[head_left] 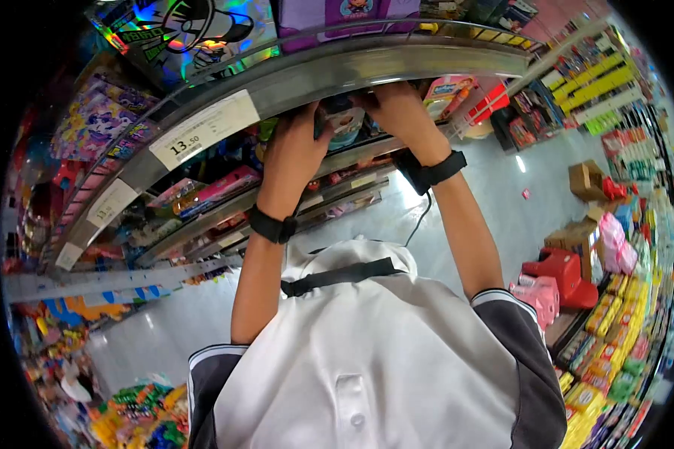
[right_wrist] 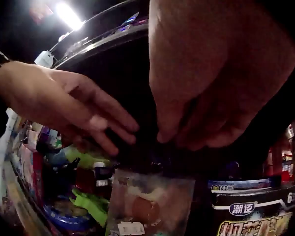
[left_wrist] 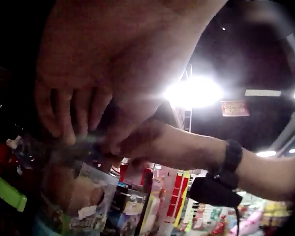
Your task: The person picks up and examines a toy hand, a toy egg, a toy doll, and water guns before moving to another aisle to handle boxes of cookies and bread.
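Note:
Both hands reach in under the front rail of a store shelf (head_left: 367, 63), over the goods on the level below. My left hand (head_left: 296, 153) has its fingers extended and loosely spread, as the right wrist view shows. Between the hands stands a clear plastic package (right_wrist: 152, 206) with a small white label and a brownish round thing inside. Just above its top edge are the fingertips of my right hand (head_left: 404, 120), pointing down with the thumb near the fingers; deep shadow hides what lies between them. A black box (right_wrist: 250, 211) with yellow lettering stands to the package's right.
White price tags (head_left: 202, 131) line the rail. Left of the package are a bright green toy piece (right_wrist: 91, 204) and other packaged goods. Lower shelf edges (head_left: 314, 198) run beneath. Behind on the floor stand a red plastic stool (head_left: 565, 277) and cardboard boxes (head_left: 588, 179).

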Demonstrator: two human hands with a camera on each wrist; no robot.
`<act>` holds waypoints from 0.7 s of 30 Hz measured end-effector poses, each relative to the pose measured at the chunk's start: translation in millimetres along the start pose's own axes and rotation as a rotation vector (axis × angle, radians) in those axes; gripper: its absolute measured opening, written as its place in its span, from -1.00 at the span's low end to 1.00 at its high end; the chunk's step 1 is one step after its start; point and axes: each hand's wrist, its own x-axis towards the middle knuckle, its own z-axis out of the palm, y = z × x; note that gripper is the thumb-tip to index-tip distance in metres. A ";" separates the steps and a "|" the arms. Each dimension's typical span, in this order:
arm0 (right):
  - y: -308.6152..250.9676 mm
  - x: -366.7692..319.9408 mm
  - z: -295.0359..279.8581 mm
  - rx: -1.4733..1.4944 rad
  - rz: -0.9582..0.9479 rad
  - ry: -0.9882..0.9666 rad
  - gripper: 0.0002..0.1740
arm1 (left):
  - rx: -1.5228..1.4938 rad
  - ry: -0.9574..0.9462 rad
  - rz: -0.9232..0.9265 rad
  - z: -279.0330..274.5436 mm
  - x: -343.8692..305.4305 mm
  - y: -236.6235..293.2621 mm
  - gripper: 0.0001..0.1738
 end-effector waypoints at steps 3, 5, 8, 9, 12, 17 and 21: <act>23.3 5.0 16.8 0.006 -0.010 -0.124 -0.63 | 0.082 0.035 -0.005 16.3 5.9 3.5 -0.45; 33.9 6.7 27.9 0.045 0.017 -0.166 -0.65 | 0.112 0.059 -0.008 25.2 7.3 5.7 -0.45; 37.6 9.4 30.4 0.111 -0.042 -0.112 -0.69 | 0.169 0.096 -0.020 35.9 4.0 7.2 -0.44; 38.3 11.3 29.1 0.153 -0.048 -0.112 -0.69 | 0.190 0.104 -0.010 36.5 4.3 8.7 -0.44; 36.6 18.4 24.3 0.196 -0.139 -0.031 -0.68 | 0.193 0.085 -0.053 36.7 6.5 14.1 -0.40; 43.3 21.1 47.0 0.239 -0.106 0.026 -0.62 | 0.229 0.080 -0.092 34.2 5.7 23.0 -0.41; 32.9 15.3 37.8 0.267 -0.078 -0.031 -0.64 | 0.190 0.036 -0.116 31.8 4.3 24.7 -0.39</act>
